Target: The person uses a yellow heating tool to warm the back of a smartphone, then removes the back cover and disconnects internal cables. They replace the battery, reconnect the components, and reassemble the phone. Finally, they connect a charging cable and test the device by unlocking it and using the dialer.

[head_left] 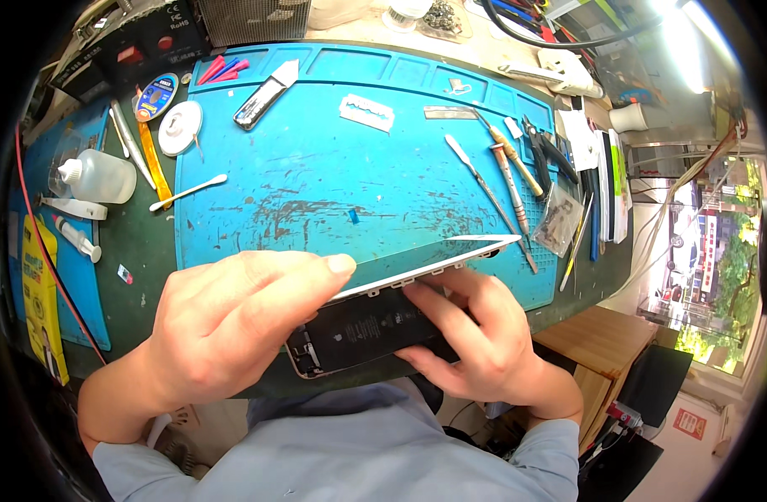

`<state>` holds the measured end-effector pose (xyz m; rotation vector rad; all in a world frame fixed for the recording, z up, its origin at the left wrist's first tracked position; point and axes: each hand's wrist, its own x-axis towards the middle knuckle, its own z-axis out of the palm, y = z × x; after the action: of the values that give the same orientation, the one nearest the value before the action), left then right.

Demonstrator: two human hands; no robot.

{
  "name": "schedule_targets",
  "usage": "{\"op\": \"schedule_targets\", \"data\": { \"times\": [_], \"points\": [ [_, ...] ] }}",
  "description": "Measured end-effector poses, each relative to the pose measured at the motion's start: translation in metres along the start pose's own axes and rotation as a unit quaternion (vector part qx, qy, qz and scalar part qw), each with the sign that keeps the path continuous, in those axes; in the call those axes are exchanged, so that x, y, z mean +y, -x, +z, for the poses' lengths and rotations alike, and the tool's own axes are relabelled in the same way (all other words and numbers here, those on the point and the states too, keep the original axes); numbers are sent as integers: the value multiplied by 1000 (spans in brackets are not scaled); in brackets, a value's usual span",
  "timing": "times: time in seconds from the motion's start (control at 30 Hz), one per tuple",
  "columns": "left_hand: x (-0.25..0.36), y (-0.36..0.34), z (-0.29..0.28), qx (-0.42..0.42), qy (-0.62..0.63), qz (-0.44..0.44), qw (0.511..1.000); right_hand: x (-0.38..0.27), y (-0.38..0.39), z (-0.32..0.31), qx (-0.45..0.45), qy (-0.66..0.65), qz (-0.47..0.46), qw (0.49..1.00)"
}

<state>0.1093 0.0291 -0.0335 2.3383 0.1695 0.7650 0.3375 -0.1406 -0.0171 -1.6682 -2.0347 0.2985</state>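
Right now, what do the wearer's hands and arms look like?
Left hand and right hand are ungloved, no rings or watch visible. Forearms bare up to plain, pale blue-grey sleeves ending near the elbows. No cables or markings visible.

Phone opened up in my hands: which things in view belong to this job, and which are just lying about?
In the job:
white-edged screen panel, in the left hand
dark phone body, in the right hand

Lying about, untouched, though some may serve:
cotton swab
razor blade
syringe
squeeze bottle
white spool
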Motion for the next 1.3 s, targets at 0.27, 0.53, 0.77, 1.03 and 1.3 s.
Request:
{"op": "schedule_targets", "data": {
  "times": [0.27, 0.53, 0.77, 1.03, 1.3],
  "points": [
    [1, -1, 3, 13, -14, 26, 999, 0, -1, -13, -53, -45, 61, 996],
    [-1, 1, 7, 40, -28, 32, 998, -3, 5, -10, -22, -46, 74, 996],
    [3, -1, -1, -4, -12, 24, 1000, -5, 2, -9, 10, -106, 129, 986],
    [2, 0, 0, 0, -14, 27, 1000, -4, -3, -1, 37, -67, 104, 992],
    [2, -2, 1, 12, -14, 36, 999, -7, -6, 4, 64, -53, 131, 988]
  ]
}}
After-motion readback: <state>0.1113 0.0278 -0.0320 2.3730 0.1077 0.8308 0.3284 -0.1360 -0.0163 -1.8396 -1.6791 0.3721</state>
